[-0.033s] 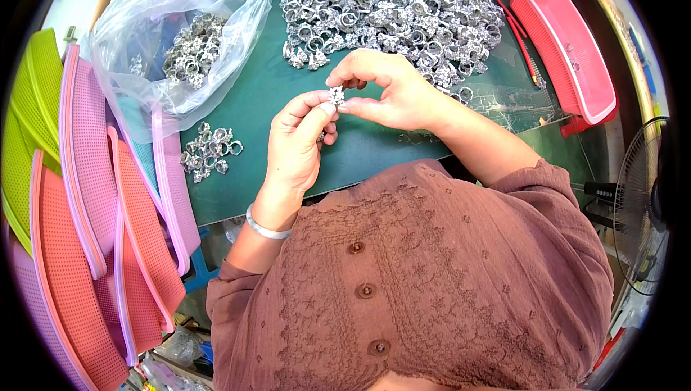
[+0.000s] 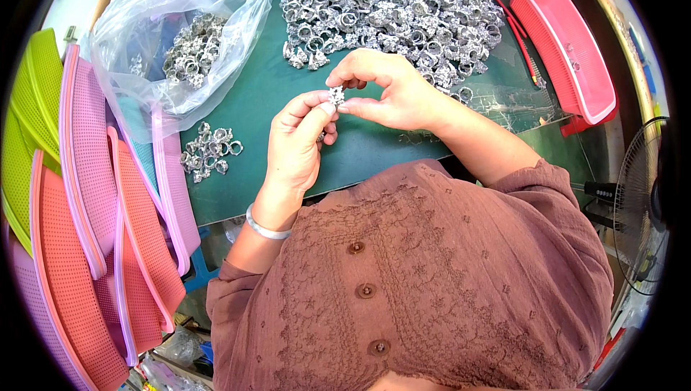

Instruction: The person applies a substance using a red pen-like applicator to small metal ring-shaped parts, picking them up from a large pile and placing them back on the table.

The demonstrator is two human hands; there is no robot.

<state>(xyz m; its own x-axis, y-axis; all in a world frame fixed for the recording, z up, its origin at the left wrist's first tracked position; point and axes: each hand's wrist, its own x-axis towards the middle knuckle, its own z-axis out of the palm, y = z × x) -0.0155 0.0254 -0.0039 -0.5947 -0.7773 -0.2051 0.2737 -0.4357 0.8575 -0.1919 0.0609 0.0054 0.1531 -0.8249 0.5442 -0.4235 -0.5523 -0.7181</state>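
Observation:
My left hand (image 2: pixel 296 130) pinches a small silver-coloured ring (image 2: pixel 336 96) with an ornate, knobbly top between thumb and fingers. From the right, my right hand (image 2: pixel 385 89) grips the same ring's top between thumb and index finger. Part of the ring is hidden by the fingertips. Beyond my hands lies a large heap of similar rings (image 2: pixel 392 13) on the green tabletop (image 2: pixel 255 168). A small cluster of rings (image 2: pixel 209 150) rests left of my left wrist. More rings (image 2: pixel 193 53) sit inside an opened clear plastic bag (image 2: pixel 248 2) at the far left.
Stacked perforated plastic baskets (image 2: pixel 86 175) in green, purple and orange-red crowd the left side. A pink basket (image 2: pixel 565 53) stands at the right table edge, beside red-handled pliers (image 2: pixel 520 31). A black fan (image 2: pixel 640 204) is at the far right.

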